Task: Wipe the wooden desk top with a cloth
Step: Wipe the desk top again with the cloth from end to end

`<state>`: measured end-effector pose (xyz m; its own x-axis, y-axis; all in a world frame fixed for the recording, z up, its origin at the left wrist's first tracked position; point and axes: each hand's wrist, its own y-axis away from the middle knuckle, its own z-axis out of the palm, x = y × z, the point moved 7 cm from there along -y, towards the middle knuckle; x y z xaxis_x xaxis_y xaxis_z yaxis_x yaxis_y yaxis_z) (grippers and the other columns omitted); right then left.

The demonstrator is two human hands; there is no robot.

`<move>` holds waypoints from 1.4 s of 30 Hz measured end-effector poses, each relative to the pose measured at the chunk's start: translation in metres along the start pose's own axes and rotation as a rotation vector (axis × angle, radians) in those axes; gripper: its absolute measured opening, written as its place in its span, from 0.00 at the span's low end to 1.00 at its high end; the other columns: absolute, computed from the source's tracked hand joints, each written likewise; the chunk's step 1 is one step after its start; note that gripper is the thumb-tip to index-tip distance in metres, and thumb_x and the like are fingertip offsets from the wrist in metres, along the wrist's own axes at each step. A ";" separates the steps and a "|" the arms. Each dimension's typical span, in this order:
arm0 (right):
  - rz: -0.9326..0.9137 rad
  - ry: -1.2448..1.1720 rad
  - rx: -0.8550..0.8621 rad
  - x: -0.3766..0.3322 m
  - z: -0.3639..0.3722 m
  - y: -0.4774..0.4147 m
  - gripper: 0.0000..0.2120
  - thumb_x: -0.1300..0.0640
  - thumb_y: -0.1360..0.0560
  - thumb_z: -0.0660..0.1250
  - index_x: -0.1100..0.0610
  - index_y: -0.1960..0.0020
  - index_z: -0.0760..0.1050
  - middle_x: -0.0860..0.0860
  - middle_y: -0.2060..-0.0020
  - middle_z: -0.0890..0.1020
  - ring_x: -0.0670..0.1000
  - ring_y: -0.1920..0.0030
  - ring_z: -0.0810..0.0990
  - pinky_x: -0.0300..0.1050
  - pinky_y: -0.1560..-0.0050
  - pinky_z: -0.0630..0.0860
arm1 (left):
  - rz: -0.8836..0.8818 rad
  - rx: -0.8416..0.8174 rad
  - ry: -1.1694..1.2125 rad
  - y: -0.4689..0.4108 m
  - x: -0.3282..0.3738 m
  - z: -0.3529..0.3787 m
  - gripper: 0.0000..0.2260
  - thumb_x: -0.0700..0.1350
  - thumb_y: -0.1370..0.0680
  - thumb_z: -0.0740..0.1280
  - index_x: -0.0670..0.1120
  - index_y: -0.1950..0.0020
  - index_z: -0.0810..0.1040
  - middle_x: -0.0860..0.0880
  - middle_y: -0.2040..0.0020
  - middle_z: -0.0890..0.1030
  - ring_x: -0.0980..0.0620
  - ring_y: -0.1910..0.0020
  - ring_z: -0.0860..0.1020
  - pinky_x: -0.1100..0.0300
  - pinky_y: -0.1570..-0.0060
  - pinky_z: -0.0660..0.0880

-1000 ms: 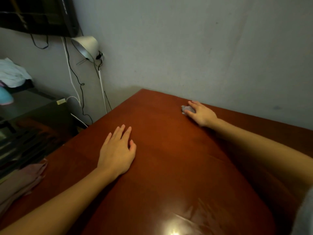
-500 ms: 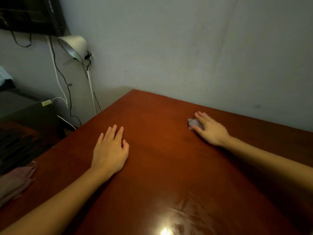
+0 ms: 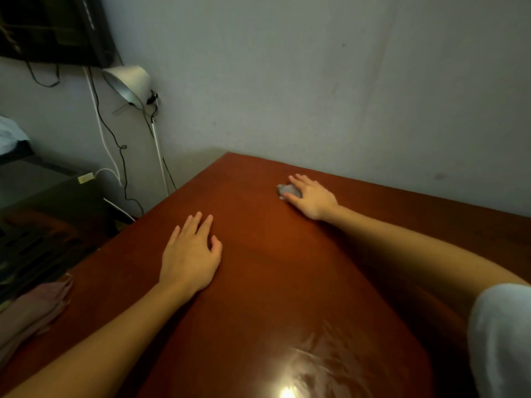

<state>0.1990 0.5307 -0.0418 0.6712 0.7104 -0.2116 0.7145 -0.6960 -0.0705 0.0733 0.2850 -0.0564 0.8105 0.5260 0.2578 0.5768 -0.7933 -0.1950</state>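
A: Head view, where was the cloth?
B: The small grey cloth lay on the wooden desk top, far side near the wall, under the right hand. Fingers were flat, pressing it down.
A: Left hand?
B: The left hand rested palm-down mid-desk, fingers straight, holding nothing (pink fabric sat at the left edge).

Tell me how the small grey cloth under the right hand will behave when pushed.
Probably floppy: the cloth lies crumpled in a wad under the flat fingers of the right hand. Likely light, being smaller than the hand. It should slide easily, since the desk looks glossy, though it may bunch.
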 end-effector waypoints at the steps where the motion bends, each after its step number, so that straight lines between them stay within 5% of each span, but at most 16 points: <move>1: 0.056 0.009 0.010 0.019 -0.006 0.003 0.32 0.38 0.20 0.51 0.53 0.22 0.53 0.51 0.23 0.54 0.51 0.23 0.51 0.46 0.26 0.48 | 0.001 -0.003 0.002 0.000 0.000 0.000 0.24 0.52 0.17 0.49 0.51 0.22 0.52 0.49 0.21 0.53 0.53 0.23 0.50 0.57 0.25 0.46; 9: 0.166 0.069 0.047 0.069 -0.017 0.081 0.33 0.37 0.21 0.50 0.54 0.22 0.52 0.50 0.23 0.54 0.49 0.23 0.50 0.46 0.25 0.51 | 0.004 -0.005 -0.005 -0.001 0.002 0.002 0.24 0.52 0.17 0.48 0.49 0.21 0.52 0.48 0.21 0.52 0.52 0.23 0.50 0.55 0.25 0.47; 19: -0.275 0.010 0.017 -0.095 0.016 0.104 0.31 0.39 0.21 0.53 0.51 0.22 0.53 0.49 0.23 0.55 0.48 0.23 0.50 0.42 0.26 0.49 | -0.018 0.000 -0.027 -0.003 -0.001 0.005 0.24 0.52 0.17 0.49 0.48 0.21 0.52 0.48 0.21 0.53 0.51 0.23 0.50 0.55 0.25 0.48; 24: -0.192 -0.054 -0.004 -0.086 0.021 0.051 0.31 0.39 0.21 0.54 0.52 0.23 0.55 0.50 0.23 0.58 0.50 0.23 0.53 0.46 0.26 0.50 | -0.011 0.004 -0.005 -0.003 -0.001 0.003 0.24 0.52 0.17 0.50 0.49 0.21 0.53 0.49 0.21 0.54 0.52 0.23 0.51 0.56 0.25 0.48; 32: 0.119 0.033 0.032 0.024 -0.008 0.057 0.31 0.38 0.20 0.50 0.53 0.22 0.55 0.51 0.23 0.57 0.52 0.23 0.53 0.48 0.25 0.50 | -0.001 -0.005 0.008 -0.002 -0.001 0.003 0.24 0.52 0.17 0.49 0.49 0.22 0.53 0.48 0.21 0.54 0.52 0.23 0.51 0.55 0.25 0.48; 42: -0.103 0.069 0.053 -0.058 0.006 0.155 0.30 0.39 0.20 0.52 0.50 0.22 0.53 0.48 0.23 0.54 0.48 0.23 0.49 0.42 0.26 0.49 | -0.001 -0.004 -0.005 -0.002 0.001 0.005 0.24 0.51 0.17 0.49 0.47 0.22 0.53 0.46 0.21 0.53 0.50 0.23 0.51 0.54 0.24 0.48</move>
<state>0.2695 0.3807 -0.0463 0.6082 0.7825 -0.1336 0.7699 -0.6225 -0.1405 0.0731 0.2887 -0.0602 0.8106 0.5282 0.2529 0.5770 -0.7941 -0.1908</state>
